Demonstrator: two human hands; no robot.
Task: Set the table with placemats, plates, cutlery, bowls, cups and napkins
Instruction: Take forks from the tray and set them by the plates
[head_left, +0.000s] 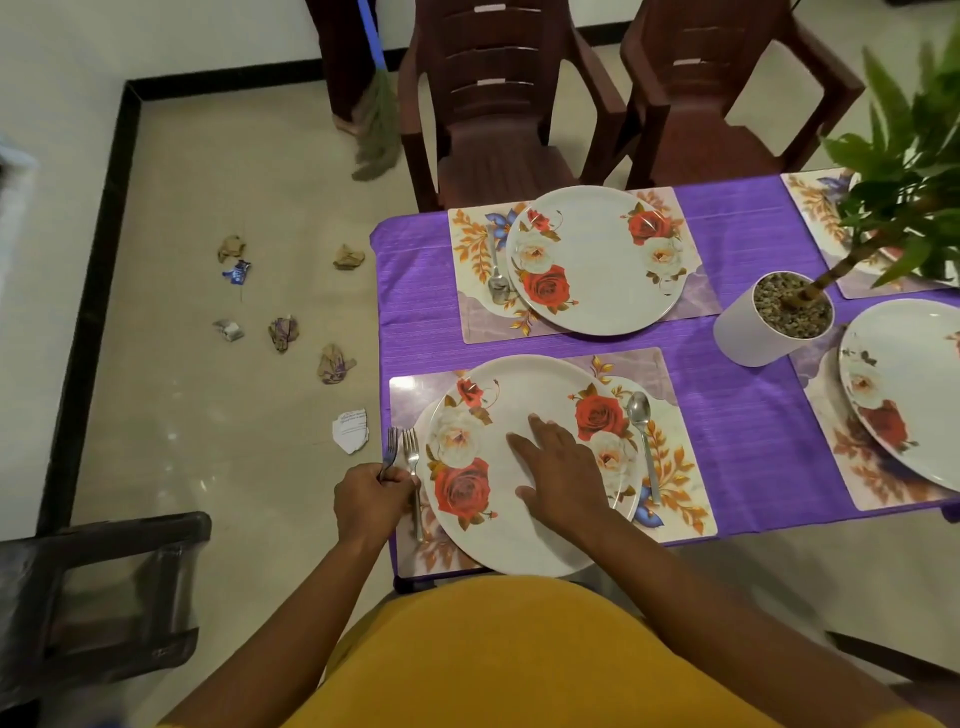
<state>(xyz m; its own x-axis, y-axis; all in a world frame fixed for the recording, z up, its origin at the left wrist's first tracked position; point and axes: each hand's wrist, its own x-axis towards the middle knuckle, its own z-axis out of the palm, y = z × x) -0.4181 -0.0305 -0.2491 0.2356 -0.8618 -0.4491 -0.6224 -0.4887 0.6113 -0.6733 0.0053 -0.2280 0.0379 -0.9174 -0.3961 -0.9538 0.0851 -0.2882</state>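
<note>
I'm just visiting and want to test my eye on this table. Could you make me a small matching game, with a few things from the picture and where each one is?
Things
1. spoon
2. forks
3. right hand
4. potted plant

Places
A. resting flat on the near plate
B. on the purple tablecloth between the placemats
C. held in the left hand, left of the near plate
D. on the placemat, right of the near plate

Pairs: 1-D, 2-C, 3-A, 4-B

A potted plant (779, 317) stands on the purple tablecloth (743, 384); crumpled papers (283, 332) lie on the floor (208, 208) near a broom (376, 119).
</note>
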